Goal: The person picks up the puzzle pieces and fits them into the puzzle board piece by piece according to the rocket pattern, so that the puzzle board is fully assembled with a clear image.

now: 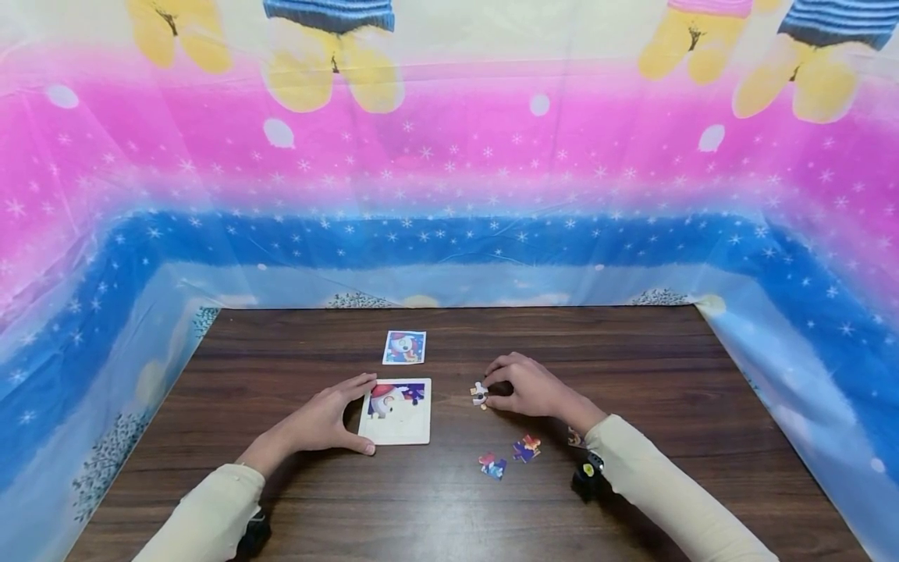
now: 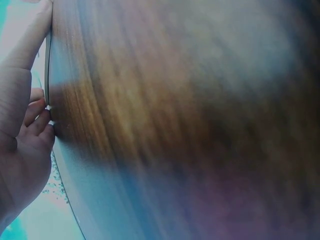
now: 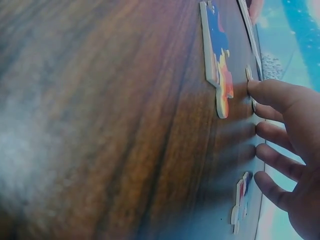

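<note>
A white-framed jigsaw puzzle board (image 1: 417,429) lies left of the middle of the table, partly filled with a picture with red, white and purple areas. My left hand (image 1: 319,417) spans its left side, thumb at the near corner and fingers at the far corner. To the right of the board, my right hand (image 1: 530,388) pinches a small white and dark puzzle piece (image 1: 480,394) between thumb and fingers, low over the table. The left wrist view catches the left hand (image 2: 30,135) only at its edge; the right hand's fingers (image 3: 272,92) show side-on in the right wrist view.
Two loose puzzle pieces, one purple and orange (image 1: 527,448) and one blue and red (image 1: 493,465), lie nearer me. Another piece (image 1: 576,438) is partly hidden by the right wrist. Behind the board lies a small picture card (image 1: 404,347). Printed cloth (image 1: 449,242) surrounds the wooden table (image 1: 393,507).
</note>
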`<state>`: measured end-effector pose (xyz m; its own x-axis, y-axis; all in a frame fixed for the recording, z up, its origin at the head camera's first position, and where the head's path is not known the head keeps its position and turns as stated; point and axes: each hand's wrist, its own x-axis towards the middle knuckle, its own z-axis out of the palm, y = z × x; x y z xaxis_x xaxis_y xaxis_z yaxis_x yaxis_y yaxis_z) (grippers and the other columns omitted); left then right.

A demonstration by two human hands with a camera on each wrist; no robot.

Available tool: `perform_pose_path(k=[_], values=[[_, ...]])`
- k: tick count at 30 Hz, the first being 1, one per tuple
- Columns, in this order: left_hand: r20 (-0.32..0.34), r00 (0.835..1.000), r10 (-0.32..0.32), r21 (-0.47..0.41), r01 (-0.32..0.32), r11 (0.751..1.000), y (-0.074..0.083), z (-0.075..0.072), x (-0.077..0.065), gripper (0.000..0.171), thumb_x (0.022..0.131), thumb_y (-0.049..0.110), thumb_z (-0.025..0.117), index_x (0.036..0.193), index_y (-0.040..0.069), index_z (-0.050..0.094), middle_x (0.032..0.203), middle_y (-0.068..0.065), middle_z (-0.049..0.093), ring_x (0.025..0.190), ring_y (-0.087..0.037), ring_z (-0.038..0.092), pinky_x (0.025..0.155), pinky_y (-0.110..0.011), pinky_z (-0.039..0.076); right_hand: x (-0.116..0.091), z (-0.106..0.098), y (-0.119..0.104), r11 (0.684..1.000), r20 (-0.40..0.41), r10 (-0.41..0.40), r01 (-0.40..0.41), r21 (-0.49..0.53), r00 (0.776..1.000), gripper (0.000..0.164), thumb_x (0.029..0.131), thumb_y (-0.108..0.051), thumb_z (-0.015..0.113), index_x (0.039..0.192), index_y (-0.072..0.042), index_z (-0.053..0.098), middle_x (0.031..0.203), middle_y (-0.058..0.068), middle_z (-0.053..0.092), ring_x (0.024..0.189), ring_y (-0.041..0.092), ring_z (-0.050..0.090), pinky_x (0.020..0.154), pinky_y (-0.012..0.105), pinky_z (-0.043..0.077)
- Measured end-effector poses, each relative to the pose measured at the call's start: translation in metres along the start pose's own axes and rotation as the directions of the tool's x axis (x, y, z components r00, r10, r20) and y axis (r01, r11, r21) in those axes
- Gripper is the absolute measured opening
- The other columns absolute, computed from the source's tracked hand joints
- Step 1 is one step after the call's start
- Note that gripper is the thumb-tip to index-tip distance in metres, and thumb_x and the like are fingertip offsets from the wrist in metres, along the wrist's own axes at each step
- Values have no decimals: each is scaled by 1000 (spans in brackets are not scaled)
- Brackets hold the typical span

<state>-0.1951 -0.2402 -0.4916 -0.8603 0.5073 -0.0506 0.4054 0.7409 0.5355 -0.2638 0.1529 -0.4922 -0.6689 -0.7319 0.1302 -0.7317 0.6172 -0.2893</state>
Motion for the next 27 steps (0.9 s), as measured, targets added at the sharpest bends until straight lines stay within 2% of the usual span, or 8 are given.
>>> perform_pose_path(k=[7, 11, 21, 27], values=[[1, 1000, -13, -1, 13, 1000, 0, 0, 1, 115, 73, 63, 85, 158, 3, 37, 165, -20, 30, 148, -44, 34, 112, -64, 35, 2, -1, -1, 1000, -2, 8, -8, -16, 1000, 30, 94, -38, 75, 114, -17, 79, 121, 2, 71, 111, 20, 63, 94, 41, 54], [3, 1000, -15, -3, 15, 1000, 1, 0, 1, 115, 72, 62, 86, 158, 3, 37, 165, -20, 30, 148, -44, 33, 112, -64, 35, 4, -3, -6, 1000, -31, 23, -24, -11, 999, 29, 94, -37, 75, 114, -17, 79, 116, -1, 73, 107, 18, 65, 91, 40, 55], [8, 1000, -8, -8, 8, 1000, 1, 1, 0, 115, 73, 63, 85, 158, 2, 37, 165, -20, 30, 148, -44, 33, 112, -64, 35, 18, -2, -33, 999, -108, 37, -34, 29, 994, 29, 93, -41, 75, 112, -20, 79, 110, -5, 73, 101, 12, 64, 85, 35, 55], [11, 1000, -11, -11, 11, 1000, 0, 0, 0, 115, 73, 63, 85, 158, 3, 36, 165, -20, 29, 148, -43, 32, 112, -64, 34, 30, 6, -49, 999, -134, 9, -5, 33, 991, 31, 93, -43, 75, 113, -19, 80, 109, -6, 74, 101, 11, 65, 85, 33, 56]])
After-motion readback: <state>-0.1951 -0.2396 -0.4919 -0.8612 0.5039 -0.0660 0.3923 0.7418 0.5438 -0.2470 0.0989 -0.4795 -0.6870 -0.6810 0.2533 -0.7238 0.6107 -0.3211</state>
